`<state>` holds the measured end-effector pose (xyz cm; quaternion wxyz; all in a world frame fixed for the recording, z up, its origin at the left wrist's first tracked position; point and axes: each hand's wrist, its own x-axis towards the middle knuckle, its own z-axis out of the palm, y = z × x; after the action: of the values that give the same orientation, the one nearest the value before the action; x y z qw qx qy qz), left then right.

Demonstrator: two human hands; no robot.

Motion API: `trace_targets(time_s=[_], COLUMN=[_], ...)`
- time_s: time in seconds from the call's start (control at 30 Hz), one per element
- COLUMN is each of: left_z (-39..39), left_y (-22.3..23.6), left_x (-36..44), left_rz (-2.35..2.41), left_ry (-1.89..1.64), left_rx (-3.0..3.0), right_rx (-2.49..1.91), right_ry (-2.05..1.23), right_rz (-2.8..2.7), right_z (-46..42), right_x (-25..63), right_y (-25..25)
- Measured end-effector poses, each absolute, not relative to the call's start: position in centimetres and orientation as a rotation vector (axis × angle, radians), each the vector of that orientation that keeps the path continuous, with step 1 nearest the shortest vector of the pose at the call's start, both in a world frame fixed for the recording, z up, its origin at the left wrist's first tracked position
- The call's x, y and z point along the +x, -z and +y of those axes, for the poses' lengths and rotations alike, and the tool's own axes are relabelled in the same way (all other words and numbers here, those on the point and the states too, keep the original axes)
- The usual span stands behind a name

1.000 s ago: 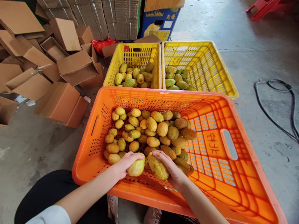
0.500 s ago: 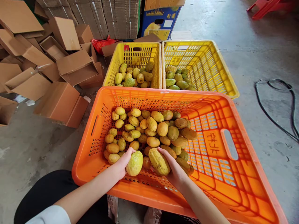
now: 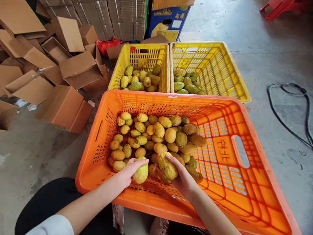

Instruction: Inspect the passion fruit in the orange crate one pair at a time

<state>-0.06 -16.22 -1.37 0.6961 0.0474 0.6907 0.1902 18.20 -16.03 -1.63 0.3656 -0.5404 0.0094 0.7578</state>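
Note:
Inside the orange crate [image 3: 220, 148], my left hand [image 3: 128, 170] is closed round a smooth, pale yellow-green oval fruit [image 3: 141, 173], thumb across its top. My right hand [image 3: 182, 178] grips a longer, ridged yellow fruit [image 3: 168, 165] with dark blemishes, thumb on its upper end. Below that one, part of another fruit shows near my right fingers; whether they hold it too I cannot tell. Just beyond both hands lies a pile of yellow, orange and greenish oval fruits [image 3: 170, 135], mostly at the crate's left and middle.
Behind the orange crate stand a left yellow crate [image 3: 117, 70] and a right yellow crate [image 3: 231, 70], each with several fruits. Cardboard boxes [image 3: 60, 106] litter the floor at left. A blue carton [image 3: 168, 23] stands behind; a black cable [image 3: 278, 120] lies at right.
My left thumb has moved over the top of its fruit, which has turned slightly. The ridged fruit in my right hand has tilted and shifted slightly up, revealing another fruit beneath it.

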Motion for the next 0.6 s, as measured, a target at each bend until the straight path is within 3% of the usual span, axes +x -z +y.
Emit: trace_targets(time_s=[0.6], left_z=[-15.6], left_y=[2.2], left_x=[-0.2], left_rz=[1.533], left_ry=[-0.424], left_rx=[-0.136], right_rx=[-1.444], right_ry=[-1.933], right_rz=[0.214], right_z=[-15.4], right_x=[18.1], right_y=[0.2])
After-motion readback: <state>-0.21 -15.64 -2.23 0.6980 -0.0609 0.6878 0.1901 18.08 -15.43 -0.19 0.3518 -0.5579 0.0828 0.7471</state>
